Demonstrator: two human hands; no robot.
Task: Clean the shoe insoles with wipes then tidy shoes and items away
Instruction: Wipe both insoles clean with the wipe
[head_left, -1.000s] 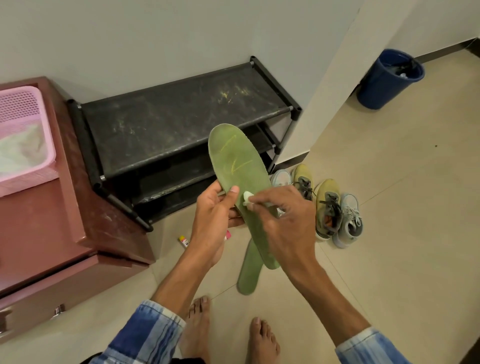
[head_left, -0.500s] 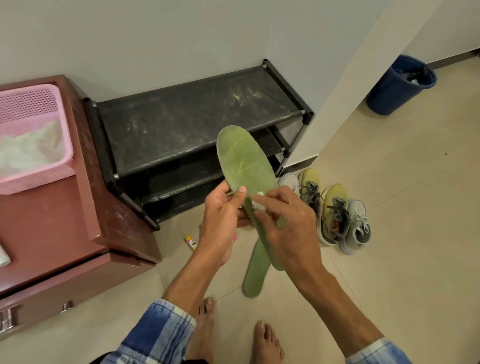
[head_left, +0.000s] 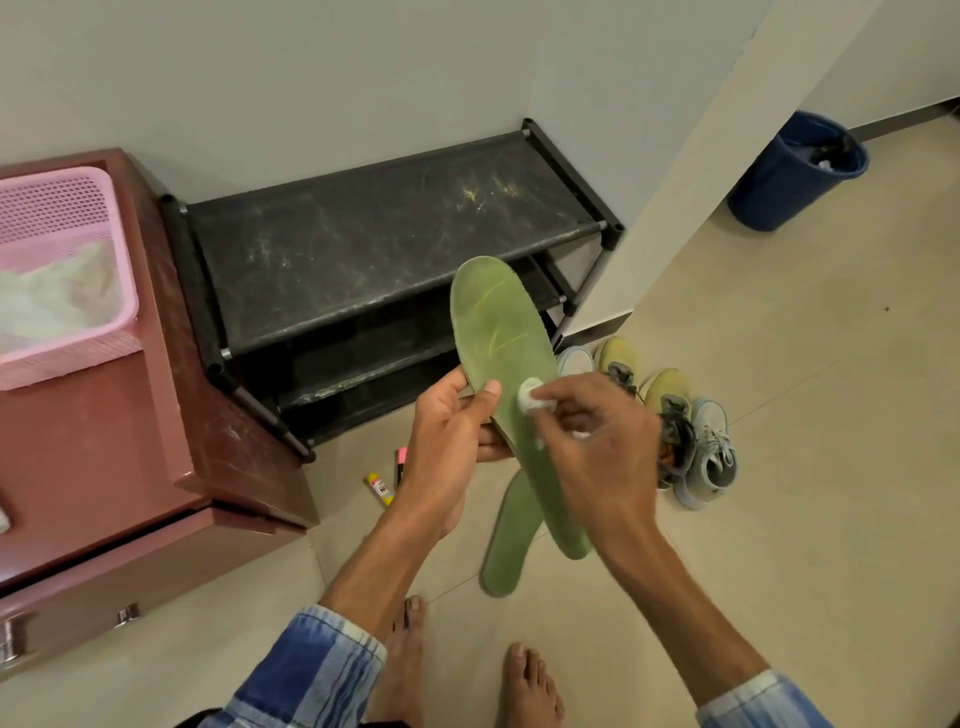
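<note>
Wiping a long green foam insole (head_left: 498, 332), held in mid-air above the beige tiled floor (head_left: 779, 493).

Grips the insole's middle with the left hand (head_left: 447, 441), thumb on the upper face and fingers curled beneath, toe end tilted up toward the scuffed black tiered shoe rack (head_left: 384, 249). Pinches a small balled white wipe (head_left: 530, 400) in the right hand (head_left: 597, 441), pressed to the insole just beside the left thumb. Below, flat on the floor and partly hidden by the held one, a second green insole (head_left: 506, 551). Right of the rack, in a row, yellow-green sneakers (head_left: 667, 387) and pale grey-blue sneakers (head_left: 714, 452). At left, a pink plastic mesh basket (head_left: 62, 218) on a maroon cabinet (head_left: 104, 457); by its corner, a yellow tube (head_left: 378, 488) and a pink marker (head_left: 401, 460) on the floor; far right, a blue round bin (head_left: 789, 176).
</note>
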